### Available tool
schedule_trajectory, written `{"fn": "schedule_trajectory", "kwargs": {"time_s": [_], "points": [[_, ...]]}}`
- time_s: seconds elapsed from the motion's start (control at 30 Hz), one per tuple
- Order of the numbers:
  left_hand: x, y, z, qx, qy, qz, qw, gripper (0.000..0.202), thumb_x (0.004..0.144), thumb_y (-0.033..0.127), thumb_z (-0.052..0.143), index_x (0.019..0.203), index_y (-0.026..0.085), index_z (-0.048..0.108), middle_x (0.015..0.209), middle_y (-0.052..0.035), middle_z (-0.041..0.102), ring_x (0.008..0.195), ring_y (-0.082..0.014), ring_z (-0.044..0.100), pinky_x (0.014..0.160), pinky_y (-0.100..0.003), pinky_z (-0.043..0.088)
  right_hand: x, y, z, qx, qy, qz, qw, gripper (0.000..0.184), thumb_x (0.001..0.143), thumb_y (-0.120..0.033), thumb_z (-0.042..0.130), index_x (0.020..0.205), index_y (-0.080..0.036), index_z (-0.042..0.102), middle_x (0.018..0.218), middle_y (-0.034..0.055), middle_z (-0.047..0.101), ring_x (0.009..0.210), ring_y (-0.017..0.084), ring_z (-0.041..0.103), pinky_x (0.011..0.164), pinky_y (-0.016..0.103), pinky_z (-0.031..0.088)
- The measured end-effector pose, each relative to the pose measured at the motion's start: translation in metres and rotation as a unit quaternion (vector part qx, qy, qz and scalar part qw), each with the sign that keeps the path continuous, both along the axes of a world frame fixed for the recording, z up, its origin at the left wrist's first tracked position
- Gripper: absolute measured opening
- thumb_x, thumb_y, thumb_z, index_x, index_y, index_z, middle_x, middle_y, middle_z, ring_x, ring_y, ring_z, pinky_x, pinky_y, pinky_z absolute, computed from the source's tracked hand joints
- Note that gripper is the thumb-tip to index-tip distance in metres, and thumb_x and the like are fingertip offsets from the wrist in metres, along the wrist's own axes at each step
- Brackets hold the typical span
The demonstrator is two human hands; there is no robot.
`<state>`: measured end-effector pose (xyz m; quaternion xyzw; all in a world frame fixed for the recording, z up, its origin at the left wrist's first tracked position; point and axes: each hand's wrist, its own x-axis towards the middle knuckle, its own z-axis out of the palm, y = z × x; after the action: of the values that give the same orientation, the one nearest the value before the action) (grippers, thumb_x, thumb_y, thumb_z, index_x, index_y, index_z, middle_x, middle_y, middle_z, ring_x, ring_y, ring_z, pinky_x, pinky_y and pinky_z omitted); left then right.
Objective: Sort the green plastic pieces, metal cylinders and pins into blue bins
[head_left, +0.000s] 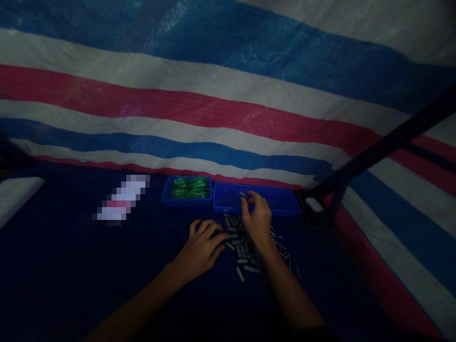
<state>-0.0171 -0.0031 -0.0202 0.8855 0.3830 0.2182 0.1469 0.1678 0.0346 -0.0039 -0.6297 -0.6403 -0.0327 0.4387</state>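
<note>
Pinching what looks like one small grey metal pin (243, 194) over the middle blue plastic tray (228, 203), the right hand (257, 220) hovers; the left hand (201, 247), fingers spread, rests beside the large heap of grey pins (245, 251) left unsorted on the dark blue table (71, 266).

A heap of small grey metal sleeves (244, 249) lies loose on the dark blue table (71, 266), short cylinders pointing every way, with a few thin metal pins (285, 249) scattered at its right edge. One small grey sleeve (243, 194) is raised above the middle blue tray (228, 202), pinched at the fingertips.
</note>
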Motion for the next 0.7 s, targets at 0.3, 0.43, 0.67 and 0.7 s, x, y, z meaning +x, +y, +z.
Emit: {"fn": "schedule_trajectory", "kwargs": {"time_s": [0.3,0.43,0.67,0.7], "points": [[0.003,0.005,-0.007,-0.043,-0.03,0.054,0.997,0.011,0.084,0.02,0.048,0.091,0.022,0.057,0.096,-0.0029,0.06,0.102,-0.0211,0.047,0.092,-0.045,0.027,-0.015,-0.035,-0.005,-0.073,-0.023,0.174,0.982,0.016,0.084,-0.023,0.047,0.093,-0.019,0.059,0.081,0.005,0.063,0.077,0.018,0.056,0.073,0.032,0.044],[-0.009,0.016,-0.001,-0.114,-0.134,0.098,0.979,0.02,0.088,0.027,0.04,0.087,0.021,0.059,0.09,-0.0027,0.062,0.094,-0.0187,0.05,0.085,-0.037,0.037,-0.025,-0.04,-0.004,-0.081,-0.057,0.251,0.963,0.015,0.083,-0.022,0.049,0.095,-0.02,0.058,0.084,0.0053,0.062,0.08,0.018,0.055,0.074,0.033,0.044],[-0.012,0.022,0.01,-0.214,-0.222,0.082,0.948,0.03,0.087,0.035,0.034,0.076,0.018,0.057,0.077,-0.0017,0.059,0.08,-0.017,0.054,0.078,-0.031,0.042,-0.034,-0.049,0.002,-0.047,-0.067,0.247,0.965,0.013,0.084,-0.024,0.047,0.091,-0.019,0.057,0.082,0.0049,0.061,0.079,0.017,0.055,0.073,0.03,0.042],[-0.011,0.019,0.012,-0.227,-0.23,0.083,0.943,0.033,0.087,0.037,0.033,0.073,0.018,0.055,0.075,-0.0014,0.058,0.077,-0.0168,0.054,0.076,-0.031,0.042,-0.035,-0.051,0.004,-0.043,-0.066,0.25,0.965,0.012,0.083,-0.024,0.047,0.089,-0.019,0.057,0.081,0.0046,0.06,0.078,0.017,0.055,0.072,0.029,0.042]]}}
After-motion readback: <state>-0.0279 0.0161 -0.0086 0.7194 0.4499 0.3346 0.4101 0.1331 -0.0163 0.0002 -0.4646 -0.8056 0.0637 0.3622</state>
